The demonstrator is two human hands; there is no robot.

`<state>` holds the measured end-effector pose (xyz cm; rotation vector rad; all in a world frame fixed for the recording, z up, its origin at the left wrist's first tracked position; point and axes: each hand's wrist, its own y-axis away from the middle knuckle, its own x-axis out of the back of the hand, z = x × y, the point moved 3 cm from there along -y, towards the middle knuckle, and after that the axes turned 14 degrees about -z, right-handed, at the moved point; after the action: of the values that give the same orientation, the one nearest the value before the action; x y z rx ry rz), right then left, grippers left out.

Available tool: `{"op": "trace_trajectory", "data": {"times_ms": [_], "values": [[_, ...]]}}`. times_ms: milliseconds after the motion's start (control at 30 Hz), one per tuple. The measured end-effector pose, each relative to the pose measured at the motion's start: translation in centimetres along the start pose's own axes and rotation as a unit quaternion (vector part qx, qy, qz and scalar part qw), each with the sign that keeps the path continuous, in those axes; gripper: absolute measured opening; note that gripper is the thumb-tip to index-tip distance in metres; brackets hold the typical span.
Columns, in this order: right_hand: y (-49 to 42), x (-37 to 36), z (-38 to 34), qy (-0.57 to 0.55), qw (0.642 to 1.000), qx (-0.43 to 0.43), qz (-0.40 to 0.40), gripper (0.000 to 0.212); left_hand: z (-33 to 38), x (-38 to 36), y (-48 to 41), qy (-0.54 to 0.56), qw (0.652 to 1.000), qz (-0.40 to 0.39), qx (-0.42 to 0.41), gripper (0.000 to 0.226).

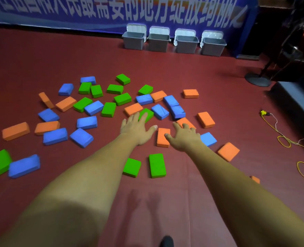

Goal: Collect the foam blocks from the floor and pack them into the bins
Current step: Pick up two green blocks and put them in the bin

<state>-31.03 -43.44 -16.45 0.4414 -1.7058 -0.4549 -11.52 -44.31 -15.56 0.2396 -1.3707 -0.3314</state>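
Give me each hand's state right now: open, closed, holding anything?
Left hand: open, fingers spread, holding nothing.
Right hand: open, fingers spread, holding nothing.

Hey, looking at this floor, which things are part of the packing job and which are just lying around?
For the job: orange, green and blue foam blocks, four grey bins, left hand, right hand, both open.
Just lying about: yellow cable, black stand, blue banner.
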Motion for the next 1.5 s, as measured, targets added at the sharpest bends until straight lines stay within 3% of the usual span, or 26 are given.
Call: {"op": "trace_trajectory", "data": {"times_ms": [267, 567, 700, 1000, 1233, 1500], "values": [[-10.4, -2.0, -0.6, 0.02, 0.998, 0.01, -0.059, 0.076, -2.0, -3.7, -9.3, 0.032, 0.998, -0.034, 0.043, 0.078], [-22.0, -11.7, -1.3, 0.036, 0.991, -0.02, -0.13, 0.076, -7.3, -15.2, -19.3, 0.07, 0.991, -0.088, 0.073, 0.079], [-27.0, -17.5, -1.1, 0.04, 0.986, -0.011, -0.159, 0.076, -9.1, -21.7, -22.8, 0.069, 0.992, -0.058, 0.086, 0.075], [-41.6, -33.6, 2.4, 0.052, 0.985, 0.015, -0.162, 0.08, -11.4, -39.9, -32.0, 0.098, 0.983, -0.074, 0.139, 0.075], [-52.5, -47.5, 6.3, 0.056, 0.986, -0.002, -0.155, 0.083, -14.4, -55.8, -38.9, 0.116, 0.976, -0.075, 0.168, 0.074], [-62.7, -56.9, 9.2, 0.028, 0.989, -0.044, -0.138, 0.089, -18.0, -69.1, -44.4, 0.091, 0.97, -0.089, 0.205, 0.077]]}}
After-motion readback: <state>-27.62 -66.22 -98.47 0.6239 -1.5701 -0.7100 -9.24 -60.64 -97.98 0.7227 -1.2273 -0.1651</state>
